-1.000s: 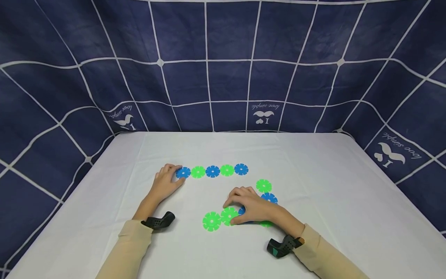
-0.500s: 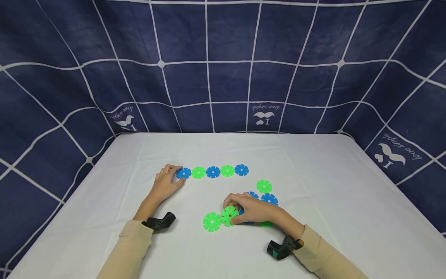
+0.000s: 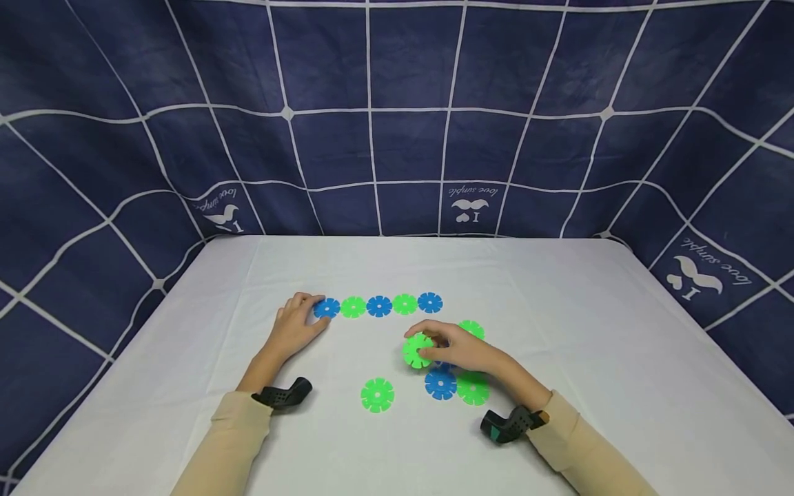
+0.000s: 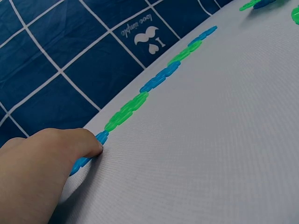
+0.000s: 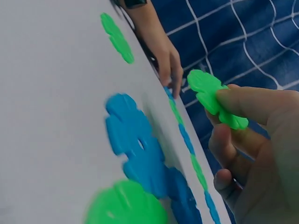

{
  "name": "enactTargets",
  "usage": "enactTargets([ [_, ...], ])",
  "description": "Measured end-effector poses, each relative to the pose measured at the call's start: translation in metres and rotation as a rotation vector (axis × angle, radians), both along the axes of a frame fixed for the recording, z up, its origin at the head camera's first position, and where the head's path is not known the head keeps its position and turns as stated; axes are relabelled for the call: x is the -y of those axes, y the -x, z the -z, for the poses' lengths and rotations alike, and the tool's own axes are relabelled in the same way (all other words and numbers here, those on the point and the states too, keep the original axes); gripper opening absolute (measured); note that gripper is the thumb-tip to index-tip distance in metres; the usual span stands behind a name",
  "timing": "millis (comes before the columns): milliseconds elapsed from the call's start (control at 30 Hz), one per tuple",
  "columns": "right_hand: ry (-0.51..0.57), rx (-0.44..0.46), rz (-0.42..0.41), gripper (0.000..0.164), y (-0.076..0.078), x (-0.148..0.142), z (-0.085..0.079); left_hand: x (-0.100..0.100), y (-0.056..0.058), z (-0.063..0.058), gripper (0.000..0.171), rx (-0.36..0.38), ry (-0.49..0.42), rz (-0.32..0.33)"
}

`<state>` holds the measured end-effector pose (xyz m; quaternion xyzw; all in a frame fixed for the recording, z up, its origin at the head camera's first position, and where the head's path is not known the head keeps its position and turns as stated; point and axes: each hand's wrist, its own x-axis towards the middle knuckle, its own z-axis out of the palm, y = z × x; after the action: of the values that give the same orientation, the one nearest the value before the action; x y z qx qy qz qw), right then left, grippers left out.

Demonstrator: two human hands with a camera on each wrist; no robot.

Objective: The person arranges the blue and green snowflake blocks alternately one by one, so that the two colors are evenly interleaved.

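Observation:
A row of flat, notched interlocking discs, blue and green by turns, lies across the white table. My left hand (image 3: pixel 294 325) holds the blue disc (image 3: pixel 329 309) at the row's left end between thumb and forefinger. In the left wrist view, the thumb (image 4: pixel 88 142) lies against that disc's near edge. My right hand (image 3: pixel 462 346) pinches a green disc (image 3: pixel 414 351) by its rim, tilted up and raised off the cloth. The right wrist view shows this green disc (image 5: pixel 203 88) between thumb and fingers, its other fingers curled below.
Loose discs lie around the right hand: a green disc (image 3: pixel 377 395) to its left, a blue disc (image 3: pixel 440 383) and another green disc (image 3: pixel 473 389) nearer me. A far green disc (image 3: pixel 471 328) is partly covered by the hand. A dark blue checked curtain (image 3: pixel 409 145) surrounds the table (image 3: pixel 310 441).
My right hand has picked the green disc up from beside the loose green one and carried it away from me, slightly right, uncovering the near blue disc. The left hand stays put.

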<state>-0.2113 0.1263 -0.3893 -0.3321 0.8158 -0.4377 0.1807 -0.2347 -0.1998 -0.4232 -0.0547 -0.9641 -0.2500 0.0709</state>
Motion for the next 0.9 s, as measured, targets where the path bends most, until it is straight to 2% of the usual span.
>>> enactTargets([
  [133,0.102,-0.002,0.124,0.037,0.016,-0.008,0.002,0.001,0.0,0.0,0.055,0.001,0.002,-0.004],
  [267,0.182,-0.009,0.291,0.039,0.034,-0.016,0.009,0.001,0.0,0.0,0.055,-0.005,0.006,-0.01],
  [467,0.134,-0.026,0.509,0.042,0.052,-0.029,0.019,0.0,0.0,0.001,0.055,-0.003,0.002,-0.011],
  [633,0.03,-0.098,0.586,0.048,0.057,-0.034,0.023,-0.001,0.0,0.001,0.055,0.001,0.007,-0.012],
  [900,-0.147,-0.255,0.635,0.049,0.058,-0.039,0.03,0.0,0.0,0.0,0.054,-0.009,0.005,-0.004],
])
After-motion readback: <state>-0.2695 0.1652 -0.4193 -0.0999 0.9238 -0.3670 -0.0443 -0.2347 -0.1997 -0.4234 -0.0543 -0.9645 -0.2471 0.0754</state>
